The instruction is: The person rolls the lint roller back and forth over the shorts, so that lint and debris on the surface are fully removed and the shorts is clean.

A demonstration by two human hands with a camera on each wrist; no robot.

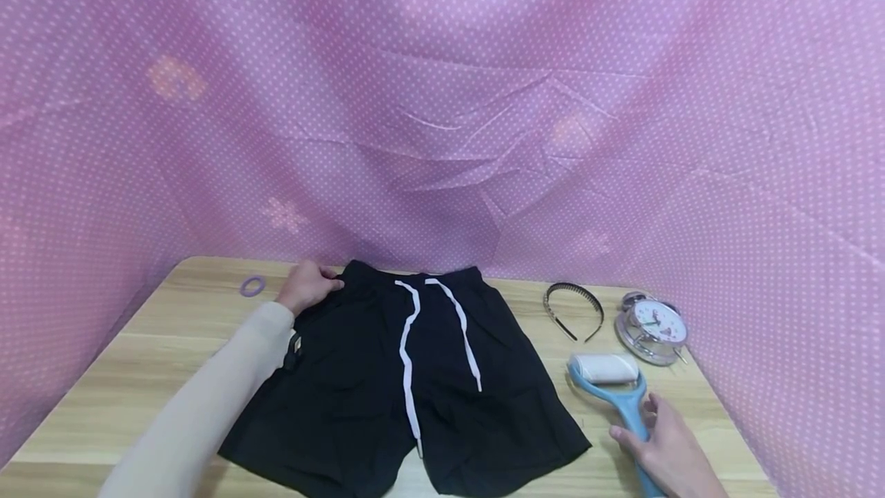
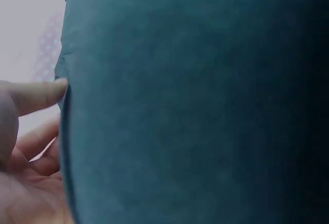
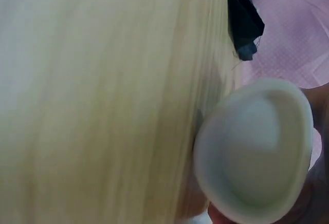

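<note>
The fingers of the left hand (image 1: 309, 286) pinch the side edge of the black shorts (image 1: 359, 375) near the waistband, thumb over the cloth. The fingers of the right hand (image 1: 667, 440) curl round the blue handle of a lint roller (image 1: 628, 403); whether its white roll touches the worktop (image 1: 131, 375) cannot be told.

The shorts lie spread between the hands, waistband at the far side, both white drawstrings (image 1: 408, 360) loose on top. Beyond the roller are a headband (image 1: 577, 287) and an alarm clock (image 1: 660, 321); a purple ring (image 1: 243, 288) lies left of the left hand.

If the pinch slackened, the thin-looking cloth could slip or bunch. The roll, if sticky, might catch the drawstrings because they lie loose. A careless swing of the right arm could knock the clock, which stands near the worktop's right edge.

No brand or label can be read; the clock's dial markings are too small to make out.
</note>
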